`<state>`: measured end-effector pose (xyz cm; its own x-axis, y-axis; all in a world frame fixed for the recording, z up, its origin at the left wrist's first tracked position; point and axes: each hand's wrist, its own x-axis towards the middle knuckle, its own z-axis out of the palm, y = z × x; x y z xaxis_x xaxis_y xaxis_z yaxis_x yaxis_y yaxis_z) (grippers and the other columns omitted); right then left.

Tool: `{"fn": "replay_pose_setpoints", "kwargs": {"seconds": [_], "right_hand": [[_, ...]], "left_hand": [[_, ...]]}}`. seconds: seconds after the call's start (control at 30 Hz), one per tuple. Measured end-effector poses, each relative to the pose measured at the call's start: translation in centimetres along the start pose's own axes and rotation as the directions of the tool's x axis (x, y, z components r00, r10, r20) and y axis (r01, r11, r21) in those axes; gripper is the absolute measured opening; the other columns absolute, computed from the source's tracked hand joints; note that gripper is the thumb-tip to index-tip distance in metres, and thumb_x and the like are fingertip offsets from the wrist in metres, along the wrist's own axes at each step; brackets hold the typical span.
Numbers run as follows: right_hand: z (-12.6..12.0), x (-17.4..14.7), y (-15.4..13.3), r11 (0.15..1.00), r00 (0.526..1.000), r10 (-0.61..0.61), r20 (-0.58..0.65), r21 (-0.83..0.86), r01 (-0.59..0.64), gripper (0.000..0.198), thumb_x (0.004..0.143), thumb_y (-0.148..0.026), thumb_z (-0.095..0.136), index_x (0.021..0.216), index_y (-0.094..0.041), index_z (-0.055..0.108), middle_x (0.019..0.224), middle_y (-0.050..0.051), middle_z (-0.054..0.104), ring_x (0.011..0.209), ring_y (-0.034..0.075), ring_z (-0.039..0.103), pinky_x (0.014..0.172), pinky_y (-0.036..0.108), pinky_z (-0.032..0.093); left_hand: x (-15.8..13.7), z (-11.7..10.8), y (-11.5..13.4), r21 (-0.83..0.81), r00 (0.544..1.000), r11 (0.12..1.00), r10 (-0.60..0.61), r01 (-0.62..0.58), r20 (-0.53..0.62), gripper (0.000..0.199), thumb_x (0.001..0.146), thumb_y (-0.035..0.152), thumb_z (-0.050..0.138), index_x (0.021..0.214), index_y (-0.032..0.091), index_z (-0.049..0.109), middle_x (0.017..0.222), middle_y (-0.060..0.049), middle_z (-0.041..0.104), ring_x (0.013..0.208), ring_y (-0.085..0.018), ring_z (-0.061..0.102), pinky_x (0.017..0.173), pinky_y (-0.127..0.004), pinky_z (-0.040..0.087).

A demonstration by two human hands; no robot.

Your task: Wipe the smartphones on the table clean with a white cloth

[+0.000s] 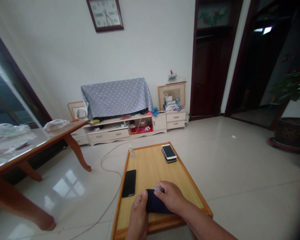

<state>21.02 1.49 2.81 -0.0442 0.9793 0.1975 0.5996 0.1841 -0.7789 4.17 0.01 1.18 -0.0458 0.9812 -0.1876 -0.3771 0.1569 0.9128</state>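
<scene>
Low over the near end of a small wooden table [150, 173], my left hand [139, 210] grips the left edge of a dark blue phone [156, 202], its thumb along the side. My right hand [172, 196] is closed at the phone's upper right, pinching a small crumpled grey-white wad [159, 189], perhaps a cloth, against or just over the phone. My right fingers hide part of both. To the left on the tabletop lies a black phone [129, 183]. A stack of phones with a white one [169, 151] on top sits at the far right.
A small clear bottle [132, 152] stands at the table's far left corner. A cable [110, 170] runs over the floor on the left, near a larger wooden table [72, 130]. A low white cabinet [110, 134] lines the wall; a potted plant [290, 130] stands right.
</scene>
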Motion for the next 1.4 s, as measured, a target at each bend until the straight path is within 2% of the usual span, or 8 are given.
{"fn": "replay_pose_setpoints", "kwargs": {"seconds": [0.23, 0.4, 0.6, 0.77, 0.87, 1.0, 1.2, 1.4], "right_hand": [[1.6, 0.7, 0.2, 0.781, 0.949, 0.310, -0.057, 0.585, -0.220, 0.029, 0.083, -0.045, 0.064, 0.084, -0.017, 0.068, 0.076, 0.002, 0.069, 0.071, 0.019, 0.061, 0.062, 0.027, 0.043], [2.1, 0.5, -0.4, 0.627, 0.934, 0.357, -0.011, 0.744, -0.231, 0.037, 0.082, -0.051, 0.066, 0.094, -0.016, 0.071, 0.089, 0.007, 0.074, 0.084, 0.024, 0.067, 0.073, 0.031, 0.050], [0.5, 0.7, -1.4, 0.917, 0.917, 0.134, -0.376, 0.397, 0.028, 0.034, 0.090, -0.046, 0.059, 0.109, -0.020, 0.072, 0.107, 0.010, 0.069, 0.102, 0.025, 0.063, 0.093, 0.035, 0.047], [1.9, -0.7, -3.2, 0.958, 0.957, -0.219, -0.191, 0.143, 0.248, 0.021, 0.094, -0.026, 0.052, 0.103, -0.025, 0.072, 0.099, 0.006, 0.064, 0.092, 0.019, 0.061, 0.083, 0.031, 0.048], [2.0, -0.1, -2.8, 0.977, 0.960, -0.176, -0.217, 0.079, 0.197, 0.018, 0.092, -0.019, 0.053, 0.088, -0.023, 0.070, 0.091, 0.004, 0.062, 0.086, 0.018, 0.060, 0.079, 0.029, 0.047], [1.5, 0.7, -2.1, 0.993, 0.950, -0.107, -0.293, 0.020, 0.118, 0.019, 0.089, -0.016, 0.053, 0.102, -0.023, 0.065, 0.098, 0.005, 0.062, 0.090, 0.019, 0.060, 0.083, 0.031, 0.046], [2.2, -0.1, -2.9, 0.983, 0.979, -0.179, -0.097, 0.032, 0.182, 0.010, 0.088, -0.018, 0.055, 0.086, -0.023, 0.063, 0.092, 0.002, 0.064, 0.086, 0.018, 0.060, 0.078, 0.027, 0.043], [0.9, 0.8, -2.0, 1.000, 0.975, 0.023, -0.219, 0.016, -0.020, 0.012, 0.090, -0.029, 0.056, 0.080, -0.023, 0.059, 0.077, 0.000, 0.062, 0.071, 0.016, 0.057, 0.064, 0.026, 0.038]], "left_hand": [[-0.3, 0.8, -1.1, 0.053, 0.969, 0.998, -0.043, 0.031, 0.245, 0.047, 0.085, 0.045, 0.070, 0.125, 0.020, 0.064, 0.116, -0.010, 0.070, 0.093, -0.019, 0.064, 0.080, -0.028, 0.050], [0.0, 0.6, -1.7, 0.081, 0.959, 0.996, 0.006, -0.030, 0.282, 0.052, 0.086, 0.043, 0.068, 0.131, 0.018, 0.061, 0.118, -0.012, 0.071, 0.103, -0.025, 0.066, 0.093, -0.037, 0.050], [0.7, 0.0, -1.7, 0.121, 0.963, 0.988, 0.059, -0.094, 0.261, 0.051, 0.087, 0.045, 0.067, 0.129, 0.017, 0.063, 0.116, -0.010, 0.072, 0.104, -0.026, 0.067, 0.096, -0.040, 0.050], [0.2, 0.3, -1.1, 0.177, 0.961, 0.974, 0.093, -0.142, 0.260, 0.051, 0.086, 0.045, 0.067, 0.129, 0.018, 0.063, 0.110, -0.009, 0.074, 0.101, -0.026, 0.067, 0.090, -0.037, 0.052], [0.1, 0.3, -0.9, 0.182, 0.958, 0.971, 0.102, -0.155, 0.267, 0.049, 0.086, 0.044, 0.066, 0.128, 0.018, 0.064, 0.111, -0.009, 0.073, 0.102, -0.026, 0.066, 0.089, -0.036, 0.052], [0.2, 0.1, -1.2, 0.120, 0.954, 0.983, 0.098, -0.137, 0.283, 0.050, 0.085, 0.045, 0.068, 0.127, 0.019, 0.065, 0.113, -0.009, 0.073, 0.101, -0.026, 0.066, 0.095, -0.039, 0.050], [0.1, 0.2, -1.4, 0.157, 0.943, 0.974, 0.110, -0.166, 0.313, 0.044, 0.087, 0.044, 0.066, 0.121, 0.019, 0.068, 0.115, -0.010, 0.073, 0.105, -0.026, 0.066, 0.096, -0.039, 0.049], [-0.2, 0.5, -1.1, 0.184, 0.935, 0.970, 0.088, -0.158, 0.343, 0.059, 0.089, 0.043, 0.065, 0.141, 0.020, 0.053, 0.123, -0.012, 0.070, 0.113, -0.028, 0.064, 0.104, -0.044, 0.047]]}}
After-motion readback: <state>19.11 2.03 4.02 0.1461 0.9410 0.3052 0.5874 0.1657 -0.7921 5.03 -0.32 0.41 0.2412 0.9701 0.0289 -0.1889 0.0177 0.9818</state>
